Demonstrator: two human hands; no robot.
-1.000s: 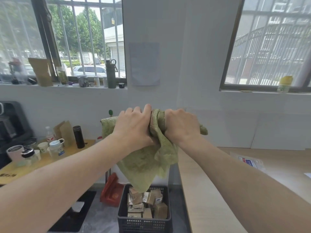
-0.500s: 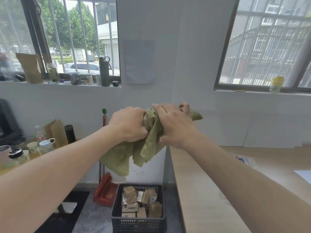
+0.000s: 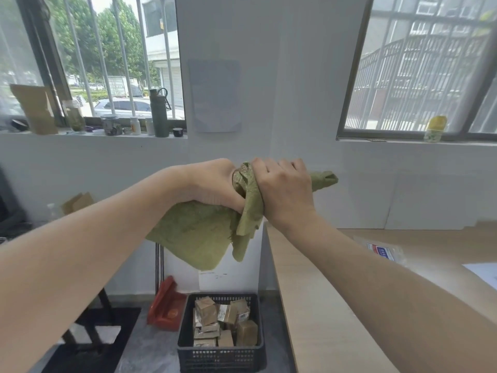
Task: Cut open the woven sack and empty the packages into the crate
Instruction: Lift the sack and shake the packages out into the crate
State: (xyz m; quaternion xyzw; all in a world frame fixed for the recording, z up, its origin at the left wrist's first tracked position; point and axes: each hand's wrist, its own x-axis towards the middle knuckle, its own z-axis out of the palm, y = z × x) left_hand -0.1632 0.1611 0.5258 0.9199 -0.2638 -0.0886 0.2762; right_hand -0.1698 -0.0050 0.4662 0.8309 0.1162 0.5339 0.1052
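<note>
Hands (image 3: 250,187) around bunched, seemingly empty sack (image 3: 199,235)

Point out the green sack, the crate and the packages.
Green sack (image 3: 197,238), head view: hanging flat panel.
Crate (image 3: 219,356), head view: front mesh wall.
Packages (image 3: 205,314), head view: top brown box.

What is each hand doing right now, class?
Left hand: closed on the green woven sack.
Right hand: closed on the same sack, bunching it.
</note>
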